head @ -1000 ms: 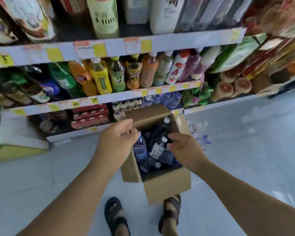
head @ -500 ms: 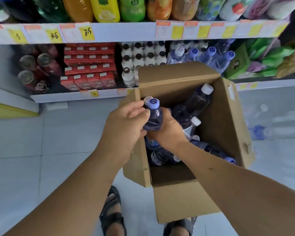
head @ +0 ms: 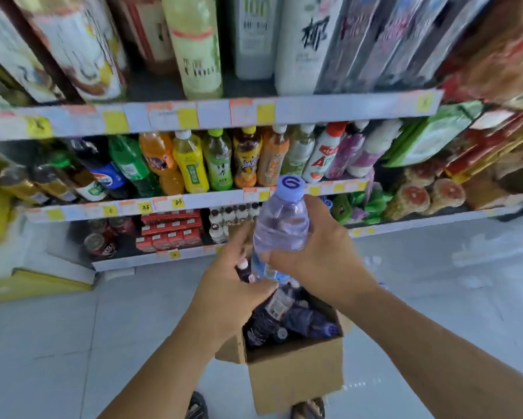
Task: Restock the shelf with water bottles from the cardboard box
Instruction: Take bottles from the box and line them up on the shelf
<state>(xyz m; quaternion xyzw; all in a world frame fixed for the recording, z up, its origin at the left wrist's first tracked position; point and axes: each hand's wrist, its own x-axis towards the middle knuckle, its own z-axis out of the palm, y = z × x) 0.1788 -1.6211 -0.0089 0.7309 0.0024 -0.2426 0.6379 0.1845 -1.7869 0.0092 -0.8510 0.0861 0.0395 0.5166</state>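
The right hand (head: 320, 252) grips a water bottle (head: 280, 228) upright above the cardboard box (head: 296, 376) of bottles, left hand (head: 233, 294) curled against its base, before the crowded shelf (head: 193, 201).

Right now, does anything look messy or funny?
The water bottles in the cardboard box lie jumbled at different angles, not standing. The shelf drinks stand in rows; nothing looks spilled.

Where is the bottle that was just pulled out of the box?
Head view, centre: the water bottle is upright in the right hand, above the cardboard box, with the left hand at its base.
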